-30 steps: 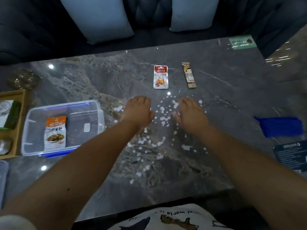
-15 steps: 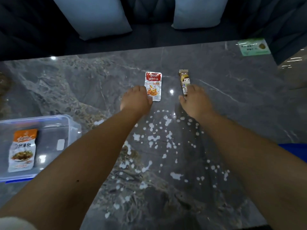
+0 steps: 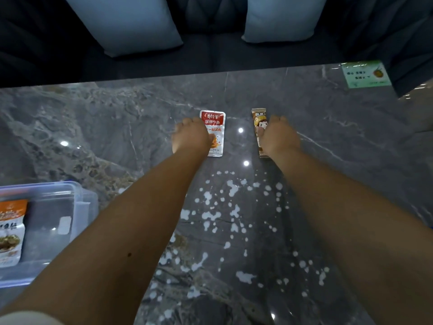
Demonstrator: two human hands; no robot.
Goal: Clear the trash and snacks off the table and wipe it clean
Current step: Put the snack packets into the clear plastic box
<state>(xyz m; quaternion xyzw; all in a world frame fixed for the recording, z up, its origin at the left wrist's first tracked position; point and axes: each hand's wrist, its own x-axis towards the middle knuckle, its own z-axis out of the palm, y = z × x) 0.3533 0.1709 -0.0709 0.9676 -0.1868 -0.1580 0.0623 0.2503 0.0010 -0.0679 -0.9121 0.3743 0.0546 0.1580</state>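
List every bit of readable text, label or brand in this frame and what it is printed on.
Red and silver snack sachet, under the left hand: "深海小鱼"; the larger top line and small print are blurred.
Brown stick-shaped snack packet, under the right hand: unreadable.
Green card at the table's far corner: blurred.
Orange and white snack packet in the clear plastic box: blurred.

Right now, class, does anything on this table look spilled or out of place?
Yes: white splatter is scattered over the table between the forearms, nearer than the two packets, red and brown.
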